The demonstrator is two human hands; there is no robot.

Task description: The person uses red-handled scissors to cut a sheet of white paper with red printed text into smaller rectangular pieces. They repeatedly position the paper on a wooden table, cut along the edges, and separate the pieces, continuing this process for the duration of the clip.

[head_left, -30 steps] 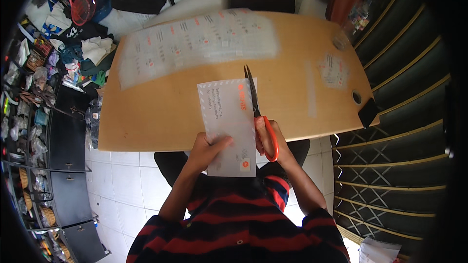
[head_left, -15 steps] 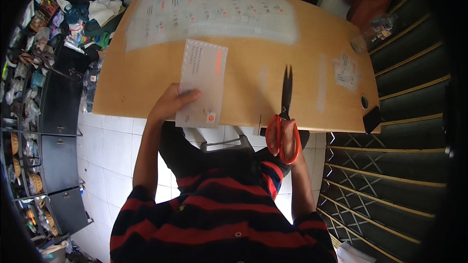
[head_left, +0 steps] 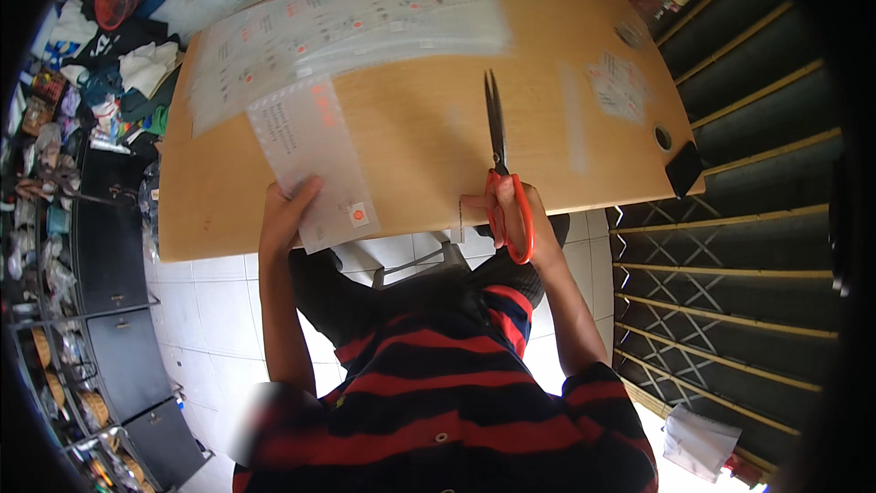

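Observation:
My left hand (head_left: 286, 212) rests on the near end of a long pale printed sheet (head_left: 310, 153) with small red marks, pressing it onto the wooden table (head_left: 420, 137) near the front edge. My right hand (head_left: 516, 215) grips the orange handles of a pair of scissors (head_left: 500, 151). Their dark blades are closed and point away from me across the table top. The sheet and the scissors lie apart, roughly a hand's width between them.
A large printed sheet (head_left: 347, 27) with red marks covers the table's far side. Smaller papers (head_left: 619, 84) lie at the right, beside a round hole (head_left: 663, 137) and a dark object (head_left: 684, 168) at the edge. Clothes and clutter (head_left: 100, 82) fill the left; metal bars (head_left: 748, 246) run along the right.
My left hand has slid the pale sheet left and away from the scissors onto the table. My right hand has carried the scissors off the sheet and set them down pointing forward.

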